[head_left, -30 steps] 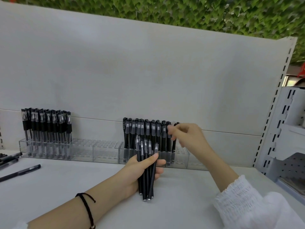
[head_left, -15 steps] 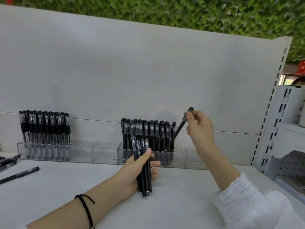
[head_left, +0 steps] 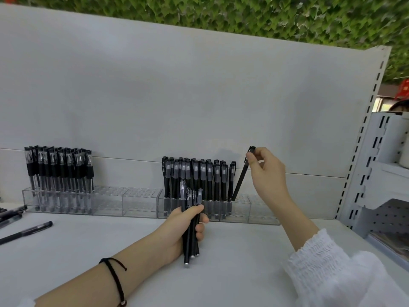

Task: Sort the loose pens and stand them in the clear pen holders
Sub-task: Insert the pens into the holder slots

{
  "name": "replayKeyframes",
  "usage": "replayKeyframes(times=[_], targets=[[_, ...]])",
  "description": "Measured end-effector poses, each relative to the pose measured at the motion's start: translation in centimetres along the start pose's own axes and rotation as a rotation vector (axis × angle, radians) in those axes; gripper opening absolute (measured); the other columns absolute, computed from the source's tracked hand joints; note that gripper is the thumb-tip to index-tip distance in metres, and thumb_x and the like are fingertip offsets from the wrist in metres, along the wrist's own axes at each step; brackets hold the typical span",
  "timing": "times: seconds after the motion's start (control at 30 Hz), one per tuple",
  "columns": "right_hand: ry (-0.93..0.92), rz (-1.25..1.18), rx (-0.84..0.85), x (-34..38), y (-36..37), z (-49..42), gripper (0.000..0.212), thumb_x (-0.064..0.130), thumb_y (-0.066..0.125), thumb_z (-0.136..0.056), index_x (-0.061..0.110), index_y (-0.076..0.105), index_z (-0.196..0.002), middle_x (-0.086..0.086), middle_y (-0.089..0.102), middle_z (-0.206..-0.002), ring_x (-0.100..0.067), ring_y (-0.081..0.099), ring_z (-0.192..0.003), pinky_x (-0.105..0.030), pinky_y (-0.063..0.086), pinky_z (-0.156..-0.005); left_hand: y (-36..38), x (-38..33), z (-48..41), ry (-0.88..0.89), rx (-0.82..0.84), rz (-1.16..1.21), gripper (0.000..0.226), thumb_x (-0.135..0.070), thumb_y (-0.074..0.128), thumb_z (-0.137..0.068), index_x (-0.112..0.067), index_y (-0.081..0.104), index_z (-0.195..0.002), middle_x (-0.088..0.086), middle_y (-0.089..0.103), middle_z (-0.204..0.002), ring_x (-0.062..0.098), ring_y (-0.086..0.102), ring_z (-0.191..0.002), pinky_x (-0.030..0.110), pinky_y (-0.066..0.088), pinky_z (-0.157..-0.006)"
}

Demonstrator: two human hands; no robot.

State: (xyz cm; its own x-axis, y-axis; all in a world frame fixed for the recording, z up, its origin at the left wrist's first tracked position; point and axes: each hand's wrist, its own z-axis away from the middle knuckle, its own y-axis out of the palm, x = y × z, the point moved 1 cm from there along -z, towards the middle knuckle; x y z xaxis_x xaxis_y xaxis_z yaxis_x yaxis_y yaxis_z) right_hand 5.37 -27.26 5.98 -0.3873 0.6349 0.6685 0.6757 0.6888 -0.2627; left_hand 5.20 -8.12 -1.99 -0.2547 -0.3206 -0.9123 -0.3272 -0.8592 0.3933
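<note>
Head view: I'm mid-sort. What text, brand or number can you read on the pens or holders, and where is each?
"TEST": lengthwise on the leftmost pen in the right holder; the marks after it are too blurred to read.
White print on the bundle in the left hand: too blurred to read.
Pen in the right hand and left pens: no readable text.

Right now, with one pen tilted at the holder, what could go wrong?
1. The right hand pinches the tilted pen at its cap end; slanted, its tip may miss a hole in the clear holder or jam.
2. It leans close to the standing pens and could knock the nearest askew.
3. The left hand grips a bundle with staggered ends; one might slip onto the table.
</note>
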Motion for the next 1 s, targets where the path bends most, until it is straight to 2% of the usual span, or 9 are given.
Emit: replayKeyframes(times=[0.07,0.27,0.4,0.53,0.63,0.7,0.8,0.9,1.0], targets=[[-0.008,0.053,0.021,-0.3,0.1,0.1,0.01,0.025,0.052,-0.099,0.02,0.06,-0.094,0.006,0.065,-0.087,-0.011,0.053,-0.072,-0.03,0.04,-0.066,0.1,0.0,0.1,0.0,0.006,-0.013,0.017,-0.016,0.057,-0.096,-0.006,0.049,-0.085,0.004,0.06,-0.064,0.01,0.042,-0.043,0.021,0.037,-0.038],[0.058,0.239,0.243,-1.6,1.3,0.8,0.013,0.032,0.058,-0.095,0.023,0.062,-0.086,0.014,0.059,-0.077,-0.014,0.056,-0.077,-0.028,0.041,-0.069,0.2,-0.2,0.6,-0.017,0.016,0.002,0.017,-0.018,0.062,-0.094,-0.004,0.058,-0.101,0.007,0.072,-0.077,0.013,0.056,-0.05,0.023,0.048,-0.046],[0.106,0.23,0.171,-1.4,0.9,1.0,0.025,0.048,0.066,-0.086,0.023,0.061,-0.087,0.013,0.061,-0.079,-0.009,0.058,-0.078,-0.032,0.046,-0.07,0.4,-0.3,0.8,-0.005,0.033,0.023,0.019,-0.018,0.061,-0.093,-0.003,0.06,-0.105,0.012,0.075,-0.091,0.014,0.062,-0.054,0.024,0.051,-0.049],[0.004,0.145,0.125,-0.4,0.9,1.4,0.03,0.049,0.061,-0.089,0.022,0.058,-0.075,0.008,0.061,-0.073,-0.007,0.051,-0.064,-0.028,0.041,-0.062,0.6,-0.5,1.1,0.018,0.058,0.035,0.025,-0.019,0.063,-0.091,-0.003,0.063,-0.11,0.011,0.075,-0.098,0.016,0.067,-0.062,0.027,0.056,-0.056],[-0.011,0.068,0.377,1.0,1.4,2.1,0.038,0.049,0.063,-0.088,0.016,0.066,-0.068,0.002,0.062,-0.062,-0.001,0.045,-0.051,-0.019,0.038,-0.056,0.6,-0.6,1.2,0.04,0.096,0.021,0.029,-0.023,0.064,-0.09,-0.007,0.064,-0.114,0.01,0.075,-0.103,0.017,0.072,-0.075,0.03,0.059,-0.066],[0.008,0.067,0.547,1.6,2.0,2.7,0.034,0.045,0.068,-0.085,0.015,0.069,-0.068,0.007,0.059,-0.057,0.001,0.046,-0.051,-0.014,0.037,-0.054,0.6,-0.6,1.3,0.043,0.11,0.014,0.03,-0.024,0.063,-0.089,-0.008,0.064,-0.115,0.01,0.074,-0.104,0.02,0.073,-0.083,0.031,0.059,-0.07],[0.045,-0.003,0.653,1.7,2.5,3.0,0.026,0.034,0.071,-0.086,0.017,0.069,-0.066,0.012,0.056,-0.052,0.0,0.046,-0.049,-0.013,0.036,-0.051,0.6,-0.6,1.3,0.044,0.131,0.013,0.029,-0.024,0.061,-0.091,-0.009,0.064,-0.116,0.011,0.074,-0.105,0.024,0.072,-0.093,0.034,0.06,-0.076],[0.137,-0.109,0.612,1.6,1.9,2.5,0.027,0.032,0.066,-0.091,0.01,0.07,-0.076,0.004,0.05,-0.05,-0.006,0.04,-0.043,-0.016,0.032,-0.045,0.6,-0.5,1.3,0.036,0.125,0.0,0.029,-0.022,0.059,-0.094,-0.004,0.063,-0.115,0.013,0.074,-0.105,0.026,0.072,-0.094,0.033,0.06,-0.077],[0.246,-0.276,0.411,1.2,1.0,1.3,0.024,0.026,0.056,-0.097,0.006,0.066,-0.088,0.0,0.049,-0.052,-0.006,0.036,-0.037,-0.015,0.026,-0.038,0.6,-0.4,1.1,-0.013,0.089,0.052,0.024,-0.015,0.053,-0.098,-0.002,0.059,-0.117,0.017,0.074,-0.101,0.026,0.074,-0.082,0.034,0.061,-0.068]])
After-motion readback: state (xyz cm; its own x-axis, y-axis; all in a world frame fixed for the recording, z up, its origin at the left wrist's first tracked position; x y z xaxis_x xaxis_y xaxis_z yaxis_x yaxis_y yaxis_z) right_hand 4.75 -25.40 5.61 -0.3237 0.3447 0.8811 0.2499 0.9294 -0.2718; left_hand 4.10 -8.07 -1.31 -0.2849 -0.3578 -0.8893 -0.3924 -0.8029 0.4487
